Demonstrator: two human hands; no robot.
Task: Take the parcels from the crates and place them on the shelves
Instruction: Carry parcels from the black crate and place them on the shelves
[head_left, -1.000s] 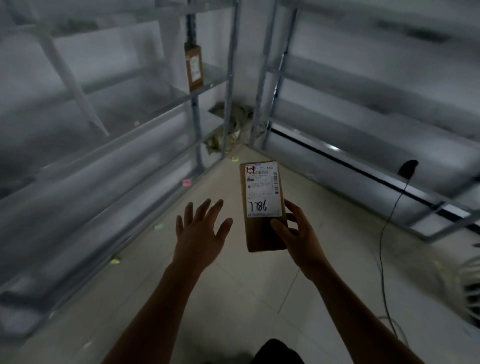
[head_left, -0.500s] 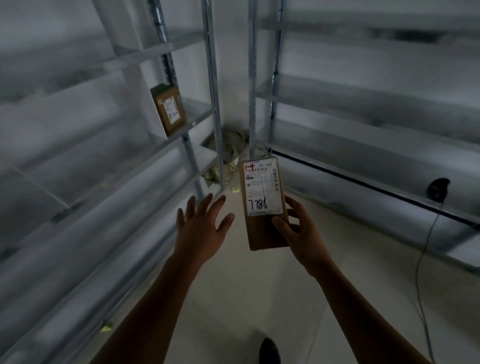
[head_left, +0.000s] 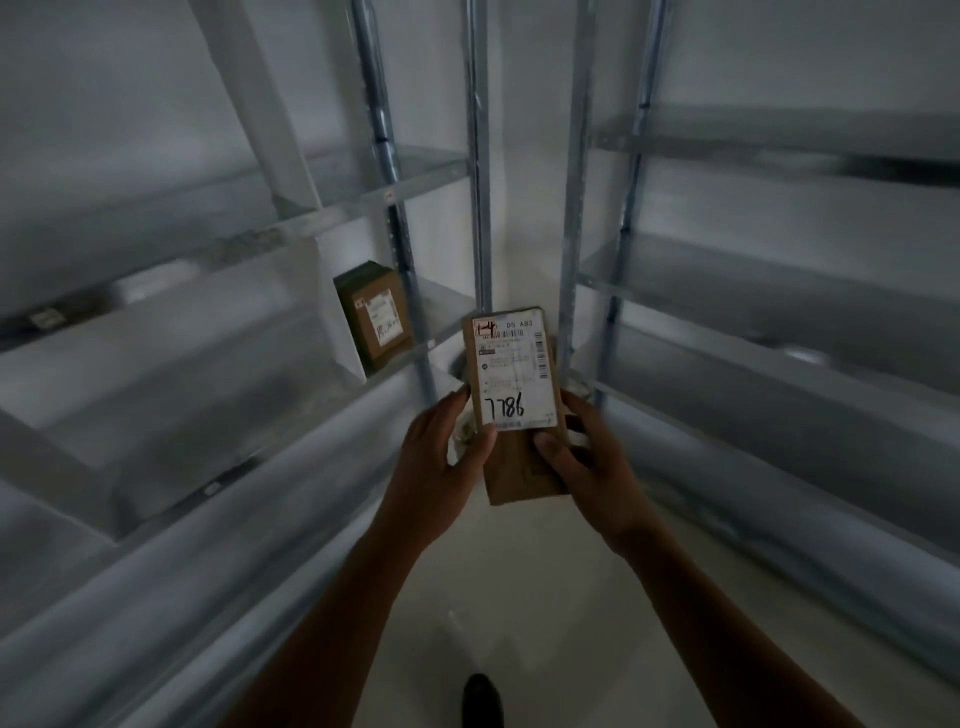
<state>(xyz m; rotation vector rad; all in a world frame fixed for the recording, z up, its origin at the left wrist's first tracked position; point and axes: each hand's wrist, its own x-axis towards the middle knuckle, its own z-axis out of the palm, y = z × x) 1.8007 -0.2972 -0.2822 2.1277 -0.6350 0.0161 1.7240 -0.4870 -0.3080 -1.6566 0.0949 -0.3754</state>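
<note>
A flat brown parcel (head_left: 514, 384) with a white label marked 7786 stands upright in front of me. My left hand (head_left: 441, 462) pinches its left edge with thumb on the label's lower corner. My right hand (head_left: 587, 467) grips the right edge, thumb on the front face. A second brown parcel (head_left: 375, 317) with a white label stands upright on the left rack's middle shelf (head_left: 218, 332), beyond and left of my hands. No crate is in view.
Grey metal shelving lines both sides: the left rack's upright (head_left: 478, 156) and the right rack (head_left: 779, 291) meet at a corner ahead. A pale floor aisle (head_left: 519, 597) runs between them. My dark shoe tip (head_left: 480, 699) shows at the bottom.
My left hand, open beside the parcel before, has closed onto its left edge. The view has tilted upward and moved nearer the corner; the shelved parcel appears lower and closer.
</note>
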